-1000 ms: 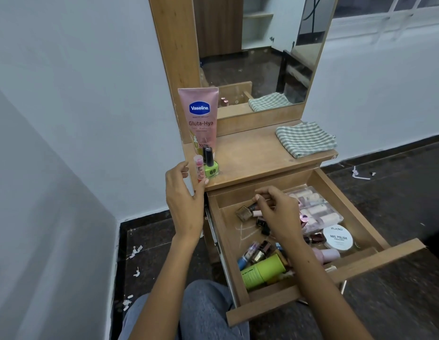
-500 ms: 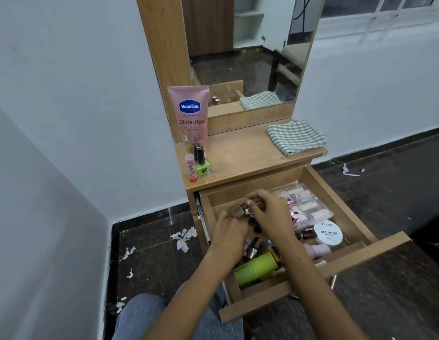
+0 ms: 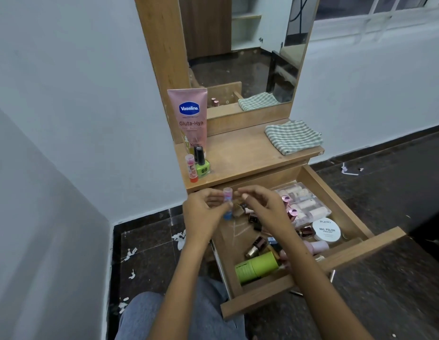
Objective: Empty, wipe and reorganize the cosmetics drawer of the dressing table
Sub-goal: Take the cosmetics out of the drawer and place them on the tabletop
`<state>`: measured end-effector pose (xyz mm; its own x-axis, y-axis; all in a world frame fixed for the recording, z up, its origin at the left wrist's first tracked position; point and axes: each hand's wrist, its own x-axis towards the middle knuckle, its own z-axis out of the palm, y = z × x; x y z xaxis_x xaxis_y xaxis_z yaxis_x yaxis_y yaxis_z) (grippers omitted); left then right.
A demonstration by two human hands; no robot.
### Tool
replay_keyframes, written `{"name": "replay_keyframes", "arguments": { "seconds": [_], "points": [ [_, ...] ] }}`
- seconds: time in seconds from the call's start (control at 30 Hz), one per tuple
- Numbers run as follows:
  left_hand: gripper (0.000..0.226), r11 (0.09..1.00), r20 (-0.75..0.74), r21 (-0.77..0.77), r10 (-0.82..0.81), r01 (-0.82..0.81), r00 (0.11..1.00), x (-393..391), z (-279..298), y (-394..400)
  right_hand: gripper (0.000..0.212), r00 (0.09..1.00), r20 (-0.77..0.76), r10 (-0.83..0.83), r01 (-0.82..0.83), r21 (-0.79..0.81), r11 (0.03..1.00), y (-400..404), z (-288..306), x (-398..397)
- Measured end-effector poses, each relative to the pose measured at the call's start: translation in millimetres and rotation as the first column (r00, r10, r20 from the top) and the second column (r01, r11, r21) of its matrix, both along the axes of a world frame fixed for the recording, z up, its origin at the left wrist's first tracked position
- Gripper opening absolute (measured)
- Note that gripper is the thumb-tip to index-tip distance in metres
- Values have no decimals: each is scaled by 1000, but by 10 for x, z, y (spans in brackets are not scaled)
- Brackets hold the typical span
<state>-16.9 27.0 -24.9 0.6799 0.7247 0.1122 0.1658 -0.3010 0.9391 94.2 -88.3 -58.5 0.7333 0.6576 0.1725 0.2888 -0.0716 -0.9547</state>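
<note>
Left hand (image 3: 204, 212) had a small blue-bottomed stick (image 3: 227, 203) pinched upright over the far left corner of the open drawer (image 3: 336, 262). Right hand (image 3: 262, 204) hovered just beside it, fingers loosely curled, holding nothing. Drawer was full of bottles.

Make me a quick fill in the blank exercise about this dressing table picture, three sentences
1. The pink lotion tube stands on the ____ side of the tabletop.
2. The left hand holds a small stick with a ____ base.
3. The folded cloth has a ____ pattern.

Missing words: left; blue; checked
</note>
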Motion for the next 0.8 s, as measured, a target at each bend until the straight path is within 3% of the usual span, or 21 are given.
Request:
{"name": "replay_keyframes", "arguments": {
  "seconds": [0.07, 0.13, 0.23, 0.33, 0.43, 0.53, 0.63, 0.8],
  "points": [
    [25, 993, 83, -115, 49, -39, 995, -45, 73, 75, 31, 983, -37, 182, -181, 34, 983, 28, 18, -46],
    [26, 991, 123, -122, 64, -49, 990, -64, 105, 91, 39, 968, -25, 248, -245, 78, 966, 79, 63, -92],
    [25, 996, 209, -91, 38, -19, 977, -63, 108, 58, 39, 985, 12, 169, -170, 106, 980, 183, 137, -111],
    [30, 999, 249, 2, 33, -35, 968, -69, 71, 18, 33, 992, 128, -11, -3, 106, 994, 297, 240, -95],
    [23, 960, 150, 260, 63, -101, 987, -107, -60, -10, 31, 976, 160, -146, 124, 138, 983, 473, 408, -12],
    [16, 886, -6, 464, 34, -27, 999, -132, -211, -62, 29, 961, 198, -195, 185, 66, 981, 712, 485, 120],
    [12, 821, -93, 570, 12, 44, 996, -107, -291, -102, 29, 931, 308, -196, 222, -52, 974, 879, 441, 180],
    [14, 737, -213, 658, -14, 154, 977, 16, -322, -90, 39, 958, 246, -146, 169, -76, 983, 847, 406, 227]
  ]
}}
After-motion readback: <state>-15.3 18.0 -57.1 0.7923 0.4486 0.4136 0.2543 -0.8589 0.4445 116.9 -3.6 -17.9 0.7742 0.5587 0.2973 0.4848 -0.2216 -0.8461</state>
